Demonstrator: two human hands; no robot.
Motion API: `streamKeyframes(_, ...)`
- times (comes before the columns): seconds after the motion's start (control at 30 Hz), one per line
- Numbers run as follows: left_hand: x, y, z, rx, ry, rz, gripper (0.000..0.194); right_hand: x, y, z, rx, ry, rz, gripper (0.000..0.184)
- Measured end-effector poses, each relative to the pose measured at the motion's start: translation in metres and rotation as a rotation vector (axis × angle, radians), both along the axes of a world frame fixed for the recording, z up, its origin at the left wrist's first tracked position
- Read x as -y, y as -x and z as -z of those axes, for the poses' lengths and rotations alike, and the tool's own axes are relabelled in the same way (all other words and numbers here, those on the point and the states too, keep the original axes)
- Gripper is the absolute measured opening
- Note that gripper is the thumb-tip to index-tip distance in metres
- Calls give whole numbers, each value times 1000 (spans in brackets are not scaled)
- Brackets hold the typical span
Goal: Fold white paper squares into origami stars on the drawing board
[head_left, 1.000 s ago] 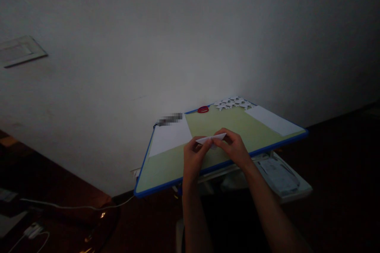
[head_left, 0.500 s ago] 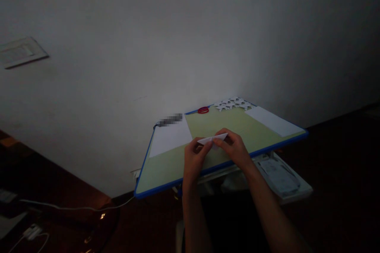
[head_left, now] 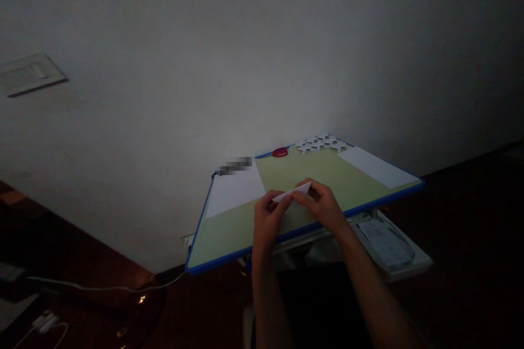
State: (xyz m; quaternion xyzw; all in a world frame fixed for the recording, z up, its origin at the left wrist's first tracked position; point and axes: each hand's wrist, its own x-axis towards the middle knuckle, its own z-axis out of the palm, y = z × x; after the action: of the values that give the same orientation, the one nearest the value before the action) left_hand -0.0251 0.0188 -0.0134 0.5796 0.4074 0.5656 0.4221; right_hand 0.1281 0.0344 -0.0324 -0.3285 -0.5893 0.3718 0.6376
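Observation:
A small folded piece of white paper (head_left: 302,189) is held between both hands above the front part of the green tabletop (head_left: 229,234). My left hand (head_left: 268,221) pinches its left side, thumb pressed near the middle. My right hand (head_left: 323,207) grips its right side, with the thumb close to the left one and the fingers behind. The paper's upper edge slants up to a point at the right. Its underside and the fingertips behind it are hidden.
Scissors with red handles (head_left: 280,152) lie at the back edge, left of several folded white paper pieces (head_left: 321,143). White sheets lie at the left (head_left: 235,191) and right (head_left: 376,166). A drawer (head_left: 393,251) juts out below the tabletop's right front.
The folded paper has tilted and shifted slightly left. The flap that hung below the thumbs no longer shows. Both hands keep their grip in nearly the same place.

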Motion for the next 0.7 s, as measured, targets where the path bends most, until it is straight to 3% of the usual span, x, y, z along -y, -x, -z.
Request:
streamKeyframes(0.5,5,-5,-4,-22,-65,-98,26,-1,2,0,4,19,-17,27)
streamKeyframes(0.7,2,-8,0,-16,-18,-105,28,0,1,1,21,35,-9,25)
